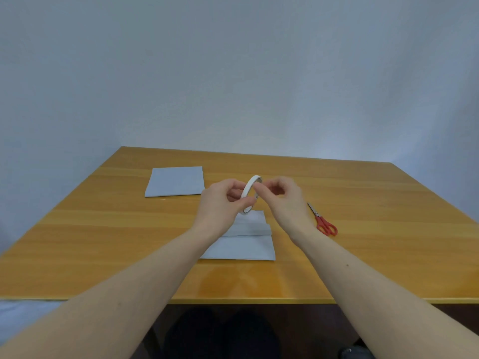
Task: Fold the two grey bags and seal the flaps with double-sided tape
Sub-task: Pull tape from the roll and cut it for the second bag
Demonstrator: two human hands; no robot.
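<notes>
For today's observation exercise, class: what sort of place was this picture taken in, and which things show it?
Probably a plain indoor craft or work station: a bare wooden table against a blank pale wall, with only red-handled scissors and grey bags laid out.

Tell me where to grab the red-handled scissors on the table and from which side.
Take the scissors by the red handle loops, which point toward the table's near edge; the closed blades point away. They lie flat just right of the right hand, so coming down from above with that hand looks easiest.
</notes>
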